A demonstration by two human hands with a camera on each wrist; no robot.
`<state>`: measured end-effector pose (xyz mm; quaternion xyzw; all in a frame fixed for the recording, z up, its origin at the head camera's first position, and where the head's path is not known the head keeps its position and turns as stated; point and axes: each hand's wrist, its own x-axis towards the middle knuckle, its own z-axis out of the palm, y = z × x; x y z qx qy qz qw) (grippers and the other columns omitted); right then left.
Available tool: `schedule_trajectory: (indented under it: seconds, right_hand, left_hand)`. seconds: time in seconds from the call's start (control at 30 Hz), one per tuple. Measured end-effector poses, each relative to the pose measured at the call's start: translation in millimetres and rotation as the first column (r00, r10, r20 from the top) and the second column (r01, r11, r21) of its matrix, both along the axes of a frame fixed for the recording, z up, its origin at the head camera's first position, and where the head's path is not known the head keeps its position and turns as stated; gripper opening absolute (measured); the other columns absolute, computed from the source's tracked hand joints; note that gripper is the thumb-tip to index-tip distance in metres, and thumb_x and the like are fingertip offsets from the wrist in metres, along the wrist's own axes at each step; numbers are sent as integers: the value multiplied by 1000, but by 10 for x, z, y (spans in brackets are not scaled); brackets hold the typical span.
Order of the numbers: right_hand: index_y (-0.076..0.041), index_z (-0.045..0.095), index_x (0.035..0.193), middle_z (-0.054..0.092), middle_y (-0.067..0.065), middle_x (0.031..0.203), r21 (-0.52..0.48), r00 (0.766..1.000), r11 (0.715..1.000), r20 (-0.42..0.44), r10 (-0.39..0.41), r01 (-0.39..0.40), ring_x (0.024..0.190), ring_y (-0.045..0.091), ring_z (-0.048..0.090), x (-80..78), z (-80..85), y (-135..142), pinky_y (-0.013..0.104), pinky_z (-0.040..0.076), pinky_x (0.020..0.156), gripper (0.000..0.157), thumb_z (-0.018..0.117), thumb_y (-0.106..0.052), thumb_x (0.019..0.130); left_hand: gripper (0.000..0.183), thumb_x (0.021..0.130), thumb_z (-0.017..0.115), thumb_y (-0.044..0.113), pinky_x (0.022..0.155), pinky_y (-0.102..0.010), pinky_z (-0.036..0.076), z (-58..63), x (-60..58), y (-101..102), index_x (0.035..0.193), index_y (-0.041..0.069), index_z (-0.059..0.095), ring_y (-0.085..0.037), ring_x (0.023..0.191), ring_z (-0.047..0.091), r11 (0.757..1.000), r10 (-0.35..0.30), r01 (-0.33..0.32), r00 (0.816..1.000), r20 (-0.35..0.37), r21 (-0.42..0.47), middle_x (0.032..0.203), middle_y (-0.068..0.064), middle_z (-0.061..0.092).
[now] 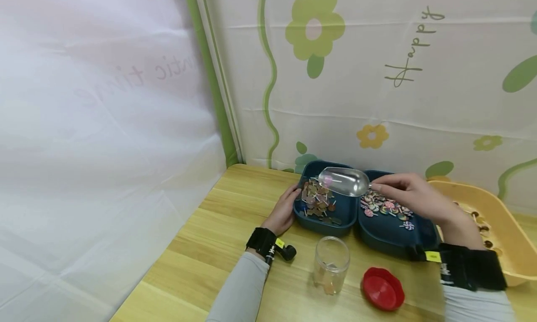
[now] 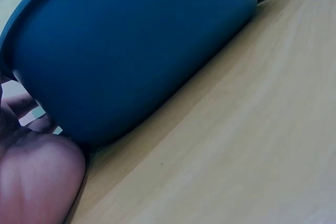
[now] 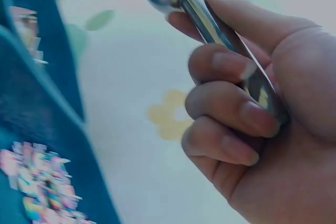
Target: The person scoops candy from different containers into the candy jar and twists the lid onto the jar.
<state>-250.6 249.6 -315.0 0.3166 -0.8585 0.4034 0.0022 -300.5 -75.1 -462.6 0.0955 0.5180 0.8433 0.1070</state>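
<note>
My right hand (image 1: 413, 198) grips the handle of a shiny metal scoop (image 1: 350, 184), fingers curled round it in the right wrist view. The scoop hangs tilted over a pair of joined dark blue bins, its mouth to the left. A pinkish piece with a white stick shows in its mouth. The left blue bin (image 1: 346, 210) holds a heap of small brownish lollipop-shaped pieces (image 1: 316, 198); the right blue bin (image 1: 377, 233) has colourful swirl lollipop pieces (image 1: 388, 205). My left hand (image 1: 283, 212) holds the left bin's outer side, fingertips at the rim; part of it is hidden.
In front of the bins stands a clear jar (image 1: 331, 266) with a few pieces at its bottom. A red lid (image 1: 382, 288) lies right of it. At the right is a yellow bin (image 1: 513, 238) with several brown pieces. A printed curtain (image 1: 335, 107) hangs behind the table (image 1: 201, 247).
</note>
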Motion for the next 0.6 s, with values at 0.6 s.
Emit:
schedule_trajectory:
  seconds: [0.6]
  right_hand:
    - [-16,75,120,65,-7,87,129,988,980,-57,-142,148,51,18,45,502,377,561,32,37,41,24,62,-8,103]
  left_hand:
    - [50,113,39,25,122,-44,28,-3,-8,14,160,8,32,-27,150,33,999,21,-21,1000,16,-26,164,-13,32]
